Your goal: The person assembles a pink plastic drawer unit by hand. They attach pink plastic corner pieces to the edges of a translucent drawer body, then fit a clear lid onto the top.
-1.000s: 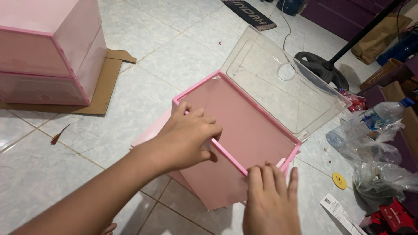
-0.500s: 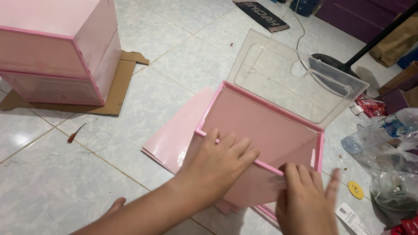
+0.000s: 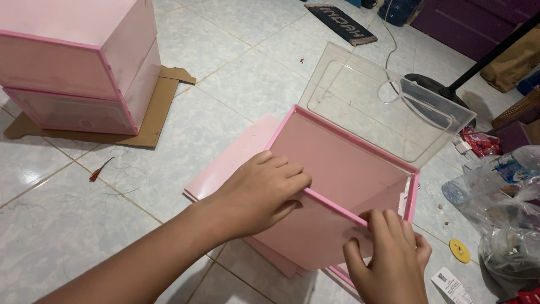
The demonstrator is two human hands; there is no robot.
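pale tiled floor: left hand [image 3: 264,194] and right hand [image 3: 388,256], now slid nearer, pinch the pink plastic box frame's [image 3: 360,149] near rail against its panel; clear hinged door [image 3: 388,101] stands open.

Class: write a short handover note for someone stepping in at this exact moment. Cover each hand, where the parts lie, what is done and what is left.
Left hand: fingers curled over the near rim of the pink box, pressing it.
Right hand: grip on the same rim near the corner.
Clear door: stands open at the far edge of the box.
Spare pink panels: flat on the floor beneath the box.
Done: two finished boxes stacked on cardboard.
Left: this box looks not yet fully assembled.
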